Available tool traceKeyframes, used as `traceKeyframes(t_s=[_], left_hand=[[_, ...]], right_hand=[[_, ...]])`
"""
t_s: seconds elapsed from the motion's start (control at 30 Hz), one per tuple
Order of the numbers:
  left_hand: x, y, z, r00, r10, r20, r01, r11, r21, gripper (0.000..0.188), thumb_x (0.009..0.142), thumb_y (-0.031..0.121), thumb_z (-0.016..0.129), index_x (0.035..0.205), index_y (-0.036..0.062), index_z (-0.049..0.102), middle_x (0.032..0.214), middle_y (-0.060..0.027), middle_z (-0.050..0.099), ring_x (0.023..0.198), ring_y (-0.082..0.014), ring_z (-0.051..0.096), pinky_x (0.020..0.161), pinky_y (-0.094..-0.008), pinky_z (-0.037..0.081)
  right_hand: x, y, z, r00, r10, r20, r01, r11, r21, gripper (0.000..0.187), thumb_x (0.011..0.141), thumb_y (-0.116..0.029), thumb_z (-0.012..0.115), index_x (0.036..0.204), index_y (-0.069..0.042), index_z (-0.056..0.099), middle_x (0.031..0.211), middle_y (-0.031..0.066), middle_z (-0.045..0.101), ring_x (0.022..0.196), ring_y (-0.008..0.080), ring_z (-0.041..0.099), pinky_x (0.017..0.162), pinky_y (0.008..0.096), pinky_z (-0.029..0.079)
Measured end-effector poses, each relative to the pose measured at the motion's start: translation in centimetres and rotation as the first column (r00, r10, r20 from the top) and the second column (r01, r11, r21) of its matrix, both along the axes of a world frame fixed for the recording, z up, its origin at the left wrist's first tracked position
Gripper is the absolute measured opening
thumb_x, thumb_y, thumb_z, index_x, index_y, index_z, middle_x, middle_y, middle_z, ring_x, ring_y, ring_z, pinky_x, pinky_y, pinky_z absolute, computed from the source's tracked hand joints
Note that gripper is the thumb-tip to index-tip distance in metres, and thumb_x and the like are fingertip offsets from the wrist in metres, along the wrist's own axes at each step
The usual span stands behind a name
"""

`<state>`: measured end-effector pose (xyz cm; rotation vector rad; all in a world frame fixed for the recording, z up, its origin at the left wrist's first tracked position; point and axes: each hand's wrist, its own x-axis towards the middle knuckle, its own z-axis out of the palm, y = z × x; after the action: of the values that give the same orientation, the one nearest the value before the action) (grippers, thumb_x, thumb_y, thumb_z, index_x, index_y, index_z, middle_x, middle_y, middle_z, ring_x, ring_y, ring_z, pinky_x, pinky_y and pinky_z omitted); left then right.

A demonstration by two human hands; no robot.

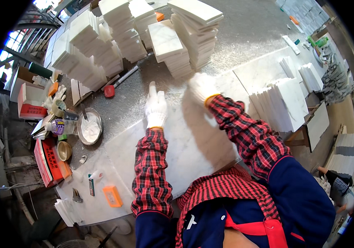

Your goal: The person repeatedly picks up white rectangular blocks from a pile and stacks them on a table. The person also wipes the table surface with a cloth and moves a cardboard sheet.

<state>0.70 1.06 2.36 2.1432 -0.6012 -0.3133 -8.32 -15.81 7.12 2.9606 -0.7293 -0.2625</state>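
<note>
We are bent over a workbench (243,29), grey with stone dust. On it, straight ahead of us, lies a large white marble slab (177,144), flat, its near edge against our body and its far edge under our hands. It looks heavy, stiff and brittle, and the polished face is probably slippery under cotton gloves; we judge it best taken by two opposite edges, never by a corner, and kept flat so it does not snap.

At twelve o'clock stand the tile stacks (139,29): we count about six piles of white marble tiles, though the farther ones run together and the count is unsure. At three o'clock a leaning bundle of marble sheets (284,103) rests on edge.

Our left hand (156,108), in a white glove, lies on the slab near its far edge, fingers straight and held together, gripping nothing. Our right hand (204,87), also gloved, is at one o'clock over the slab's far corner; it is blurred, and we cannot tell whether its fingers are spread or curled.

At nine o'clock sits one round metal bowl (90,127) of white paste, and below it one small brass cup (64,150). At seven o'clock lies one orange block (112,196).
</note>
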Motion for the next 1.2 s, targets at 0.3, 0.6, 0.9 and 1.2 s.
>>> traceKeyframes(t_s=[0.3, 0.6, 0.9, 1.2], left_hand=[[1.0, 6.3, 1.5, 0.982, 0.014, -0.188, -0.076, 0.942, -0.327, 0.052, 0.104, 0.021, 0.051, 0.152, -0.0006, 0.046, 0.148, -0.0225, 0.057, 0.138, -0.0306, 0.055, 0.115, -0.0354, 0.040], [-3.6, 15.3, 0.8, 0.973, 0.219, -0.079, -0.232, 0.934, -0.271, 0.045, 0.105, 0.013, 0.052, 0.146, -0.0038, 0.052, 0.149, -0.0215, 0.056, 0.139, -0.0286, 0.053, 0.117, -0.0372, 0.039], [-10.1, 17.3, -1.2, 0.871, 0.359, 0.336, -0.327, 0.933, -0.148, 0.042, 0.101, 0.007, 0.055, 0.142, -0.0042, 0.055, 0.143, -0.0228, 0.058, 0.135, -0.0369, 0.053, 0.116, -0.0426, 0.039], [-11.0, 20.1, -2.3, 0.814, 0.396, 0.426, -0.376, 0.917, -0.134, 0.041, 0.099, 0.006, 0.056, 0.139, -0.0048, 0.057, 0.141, -0.0230, 0.059, 0.134, -0.0429, 0.052, 0.116, -0.0492, 0.040]], right_hand=[[-3.9, -1.1, 7.8, 0.966, -0.234, -0.113, 0.258, 0.805, 0.534, 0.036, 0.094, -0.028, 0.073, 0.125, -0.012, 0.069, 0.109, 0.0183, 0.075, 0.095, 0.0319, 0.074, 0.083, 0.0467, 0.060], [-7.2, 5.7, -0.4, 0.774, 0.394, 0.496, -0.564, 0.785, 0.255, 0.012, 0.089, -0.027, 0.068, 0.100, -0.023, 0.071, 0.099, 0.0096, 0.066, 0.091, 0.0354, 0.062, 0.074, 0.0463, 0.053], [-3.3, 10.5, -2.5, 0.592, 0.579, 0.561, -0.726, 0.685, 0.060, 0.011, 0.087, -0.022, 0.065, 0.098, -0.024, 0.068, 0.093, 0.0066, 0.064, 0.090, 0.0309, 0.062, 0.074, 0.0428, 0.054], [-7.3, 0.5, 5.1, 0.840, 0.537, 0.074, -0.511, 0.741, 0.436, 0.048, 0.081, -0.039, 0.077, 0.125, -0.024, 0.069, 0.122, 0.0133, 0.067, 0.109, 0.0395, 0.064, 0.089, 0.0484, 0.056]])
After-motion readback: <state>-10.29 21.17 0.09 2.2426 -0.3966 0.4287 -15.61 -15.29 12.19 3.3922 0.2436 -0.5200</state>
